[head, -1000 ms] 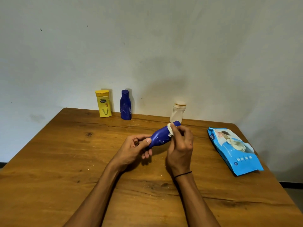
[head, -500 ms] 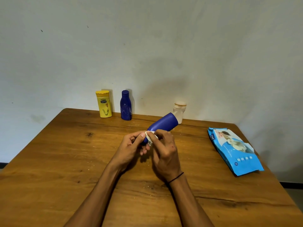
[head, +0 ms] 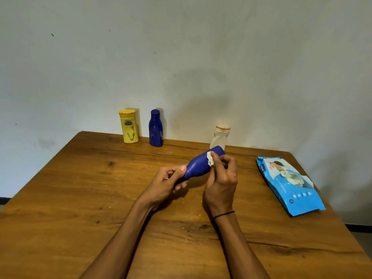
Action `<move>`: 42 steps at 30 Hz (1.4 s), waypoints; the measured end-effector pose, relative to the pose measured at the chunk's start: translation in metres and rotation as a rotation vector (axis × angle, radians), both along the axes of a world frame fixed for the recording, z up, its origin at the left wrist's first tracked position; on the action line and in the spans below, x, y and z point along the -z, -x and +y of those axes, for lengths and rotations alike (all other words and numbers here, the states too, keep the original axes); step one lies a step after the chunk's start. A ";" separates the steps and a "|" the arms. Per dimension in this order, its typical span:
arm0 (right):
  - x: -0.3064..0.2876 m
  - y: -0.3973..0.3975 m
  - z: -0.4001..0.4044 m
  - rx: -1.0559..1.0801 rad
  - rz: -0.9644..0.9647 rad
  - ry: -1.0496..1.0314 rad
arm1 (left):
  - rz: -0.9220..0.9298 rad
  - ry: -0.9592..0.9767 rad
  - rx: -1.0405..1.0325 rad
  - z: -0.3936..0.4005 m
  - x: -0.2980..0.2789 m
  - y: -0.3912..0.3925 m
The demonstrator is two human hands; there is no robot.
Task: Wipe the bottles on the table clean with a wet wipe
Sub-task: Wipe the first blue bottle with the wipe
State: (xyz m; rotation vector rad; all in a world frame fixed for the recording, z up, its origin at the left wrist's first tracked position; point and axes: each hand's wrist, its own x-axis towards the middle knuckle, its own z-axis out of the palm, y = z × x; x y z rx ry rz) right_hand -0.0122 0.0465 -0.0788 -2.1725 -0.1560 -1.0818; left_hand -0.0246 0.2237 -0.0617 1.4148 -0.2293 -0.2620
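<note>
A blue bottle (head: 198,165) is held tilted above the middle of the wooden table (head: 80,198), its cap end toward me. My left hand (head: 168,185) grips that cap end. My right hand (head: 221,184) pinches a small white wet wipe (head: 210,159) against the bottle's upper side near its base. Three more bottles stand at the table's far edge by the wall: a yellow bottle (head: 128,126), a second blue bottle (head: 155,128) and a white bottle (head: 219,135), the last partly hidden behind the held one.
A blue pack of wet wipes (head: 289,186) lies flat at the right side of the table, its flap open. Small crumbs speckle the wood around my arms. A grey wall rises right behind the table's far edge.
My right hand slid the wipe along the bottle, from near the cap end by my left hand up to the base end. The bottle stayed tilted in my left hand.
</note>
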 end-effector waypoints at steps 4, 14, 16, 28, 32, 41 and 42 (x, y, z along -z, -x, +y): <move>-0.002 0.003 0.006 -0.098 -0.008 0.040 | 0.036 0.046 -0.023 0.001 0.000 0.000; 0.007 0.012 0.024 -0.363 -0.008 0.222 | 0.027 0.151 -0.007 0.004 0.005 -0.004; 0.007 0.013 0.023 -0.349 -0.051 0.224 | 0.001 0.144 0.018 0.005 0.003 -0.002; 0.009 0.015 0.020 -0.312 -0.179 0.313 | 0.111 0.212 -0.035 0.005 0.003 -0.003; 0.008 0.015 0.020 -0.321 -0.233 0.360 | 0.148 0.276 -0.071 0.004 0.004 -0.005; 0.014 0.008 0.013 -0.278 -0.285 0.412 | 0.260 0.399 -0.098 0.001 0.005 -0.009; 0.014 0.008 0.013 -0.275 -0.288 0.416 | 0.256 0.392 -0.097 0.001 0.005 -0.009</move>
